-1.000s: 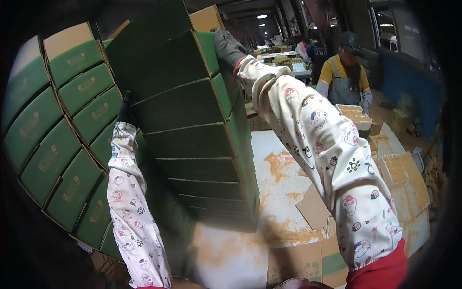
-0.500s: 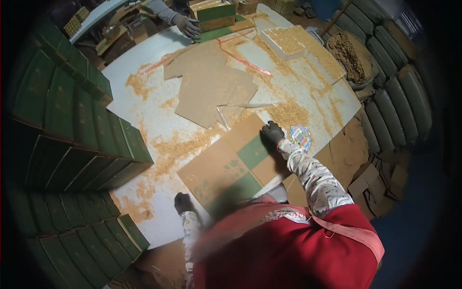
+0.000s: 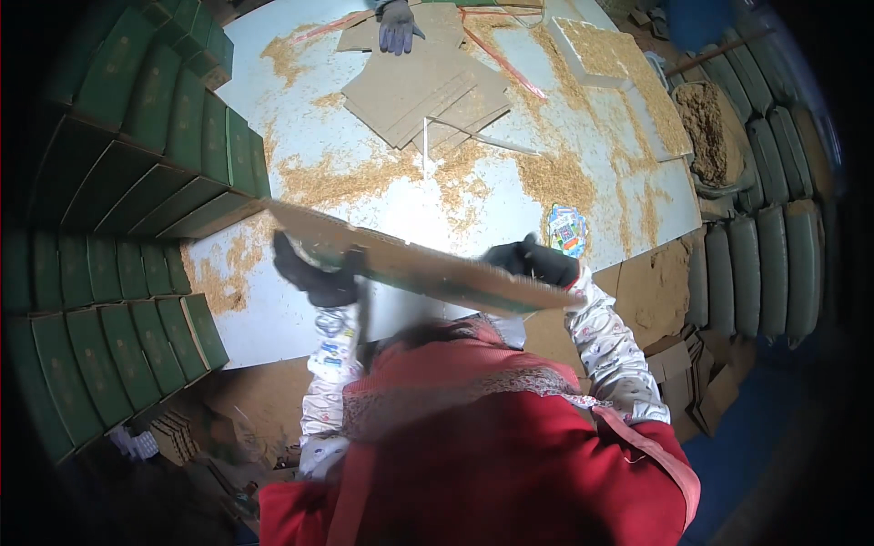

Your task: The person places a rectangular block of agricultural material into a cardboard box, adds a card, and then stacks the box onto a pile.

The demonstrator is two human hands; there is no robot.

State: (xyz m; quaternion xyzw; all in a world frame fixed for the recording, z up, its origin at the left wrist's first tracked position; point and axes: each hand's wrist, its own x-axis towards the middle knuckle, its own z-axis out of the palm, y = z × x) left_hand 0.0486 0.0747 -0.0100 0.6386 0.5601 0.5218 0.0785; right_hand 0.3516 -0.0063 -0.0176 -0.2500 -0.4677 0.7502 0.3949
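A flattened cardboard box [image 3: 419, 264] is lifted off the table and tilted nearly edge-on, its brown side and edges showing. My left hand [image 3: 314, 273], in a dark glove, grips it near its left end. Toward its right end, my dark-gloved right hand [image 3: 533, 262] holds it, with part of the fingers above the upper edge. Beyond, on the white table [image 3: 414, 205], lies a loose stack of flat cardboard sheets [image 3: 419, 91]. A colourful round-edged card or packet [image 3: 566, 230] rests near my right hand.
Another person's gloved hand [image 3: 398, 27] lies on the far cardboard sheets. Green boxes [image 3: 173, 118] are stacked along the left edge. Brown shreds [image 3: 555, 179] are scattered over the table. A shred-covered white block [image 3: 587, 55] is at the far right, near an open sack [image 3: 708, 127] and filled bags [image 3: 783, 264].
The flattened box has gone from lying flat on the table to raised and tilted in both my hands. My left hand has taken hold of it. The other person's hand has moved onto the sheets.
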